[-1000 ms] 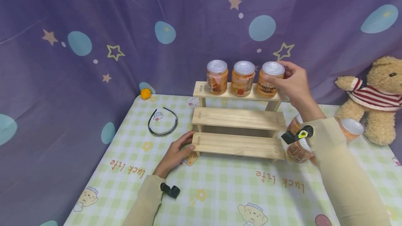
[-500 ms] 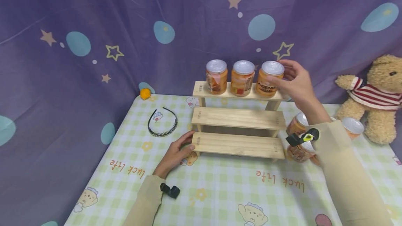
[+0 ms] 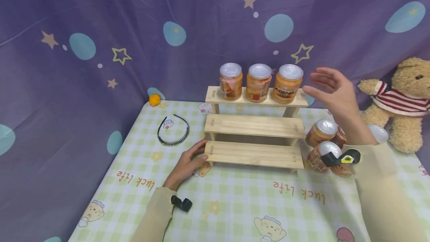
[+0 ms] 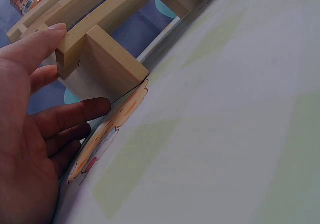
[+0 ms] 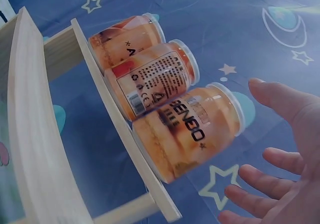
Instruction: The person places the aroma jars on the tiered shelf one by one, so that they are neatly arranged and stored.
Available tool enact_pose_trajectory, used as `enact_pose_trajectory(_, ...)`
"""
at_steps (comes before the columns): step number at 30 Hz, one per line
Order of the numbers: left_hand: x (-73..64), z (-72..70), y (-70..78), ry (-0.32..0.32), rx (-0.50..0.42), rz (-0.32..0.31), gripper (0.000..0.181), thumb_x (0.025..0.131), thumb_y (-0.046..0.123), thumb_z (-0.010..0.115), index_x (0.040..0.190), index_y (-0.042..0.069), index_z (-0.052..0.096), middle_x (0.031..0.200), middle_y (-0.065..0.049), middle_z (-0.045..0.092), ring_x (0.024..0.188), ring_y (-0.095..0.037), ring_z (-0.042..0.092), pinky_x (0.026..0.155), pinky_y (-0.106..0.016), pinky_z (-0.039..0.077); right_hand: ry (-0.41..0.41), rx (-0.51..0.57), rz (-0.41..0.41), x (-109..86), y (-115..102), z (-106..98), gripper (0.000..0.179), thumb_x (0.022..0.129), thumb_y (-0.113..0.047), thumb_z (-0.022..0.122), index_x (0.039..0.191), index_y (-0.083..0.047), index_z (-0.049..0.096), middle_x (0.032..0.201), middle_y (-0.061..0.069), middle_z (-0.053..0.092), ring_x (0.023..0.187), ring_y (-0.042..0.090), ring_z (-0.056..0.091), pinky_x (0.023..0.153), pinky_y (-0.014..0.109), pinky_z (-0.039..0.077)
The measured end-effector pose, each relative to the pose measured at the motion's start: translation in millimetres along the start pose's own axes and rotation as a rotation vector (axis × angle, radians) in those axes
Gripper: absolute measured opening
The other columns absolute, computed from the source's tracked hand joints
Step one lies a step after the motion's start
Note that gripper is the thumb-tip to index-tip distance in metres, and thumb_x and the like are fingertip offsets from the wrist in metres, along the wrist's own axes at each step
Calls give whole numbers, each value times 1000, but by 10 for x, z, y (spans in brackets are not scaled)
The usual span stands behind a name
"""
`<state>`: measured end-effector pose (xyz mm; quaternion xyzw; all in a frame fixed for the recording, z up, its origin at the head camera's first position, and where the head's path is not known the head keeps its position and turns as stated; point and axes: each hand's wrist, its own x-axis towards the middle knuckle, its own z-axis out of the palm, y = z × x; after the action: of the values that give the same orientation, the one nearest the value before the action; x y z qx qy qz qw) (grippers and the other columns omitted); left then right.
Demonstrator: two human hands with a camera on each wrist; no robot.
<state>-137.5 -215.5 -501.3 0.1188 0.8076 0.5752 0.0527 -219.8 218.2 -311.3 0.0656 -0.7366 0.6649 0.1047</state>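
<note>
A three-tier wooden display rack (image 3: 253, 154) stands on the table. On its top tier, three orange jars with silver lids stand upright in a row: a left jar (image 3: 230, 83), a middle jar (image 3: 258, 85) and a right jar (image 3: 286, 87). My left hand (image 3: 186, 163) holds the left end of the lowest tier, thumb on the board's corner and index finger at its end; the other fingers extend below, as the left wrist view shows. Just right of the right jar, my right hand (image 3: 336, 92) is held in the air with fingers spread, touching nothing. A gap separates it from that jar (image 5: 187, 134).
Several more jars (image 3: 325, 154) stand close together right of the rack, partly hidden by the right forearm. A teddy bear (image 3: 394, 104) sits behind them. Left of the rack lie a black headband (image 3: 173, 143) and a small yellow object (image 3: 155, 100). A purple curtain (image 3: 201, 3) hangs behind.
My right hand has let go of the right jar and moved away to the right, its fingers spreading. The jar stays on the top tier. My left hand has stayed in place.
</note>
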Motion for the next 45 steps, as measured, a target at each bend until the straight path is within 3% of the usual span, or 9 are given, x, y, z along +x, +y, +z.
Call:
enact_pose_trajectory(7,4,-18,3,-12,-17,-16,57,99,26,64,152,23,43,138,-12,63,131,-29,57,107,-20,41,11,6,-17,-177,88,-192,53,85,-1,77,131,-20,58,115,-18,68,108,-4,62,82,6,50)
enact_pose_trajectory(20,8,11,-12,1,-12,-15,57,99,24,64,152,22,44,138,-12,64,132,-30,56,107,-18,40,48,222,-61,-549,319,-599,50,83,17,68,125,-10,63,110,-10,75,101,-1,70,79,9,53)
enact_pose_trajectory(32,-4,9,-3,4,-19,-23,57,99,24,64,152,21,44,138,-13,63,132,-30,56,106,-18,41,94,82,-3,-883,697,-983,50,87,13,68,125,-20,62,111,-18,71,101,-9,66,81,1,47)
enact_pose_trajectory(35,-7,16,0,4,-16,-19,57,99,24,64,152,19,44,138,-14,63,132,-29,57,107,-20,41,103,1,26,-963,761,-1060,51,88,10,68,126,-24,60,111,-23,68,100,-13,63,80,0,46)
enact_pose_trajectory(40,-7,24,9,1,-3,-11,57,99,22,63,152,16,44,138,-16,63,132,-30,57,111,-28,41,113,-29,61,-1091,895,-1163,52,88,9,69,125,-26,59,110,-25,67,99,-15,62,77,-1,45)
enact_pose_trajectory(45,-2,14,8,9,5,-27,57,98,24,64,152,19,45,137,-13,64,131,-27,58,111,-28,40,85,-43,74,-1200,1016,-1231,53,87,11,68,125,-26,58,109,-26,68,98,-16,63,76,-1,45)
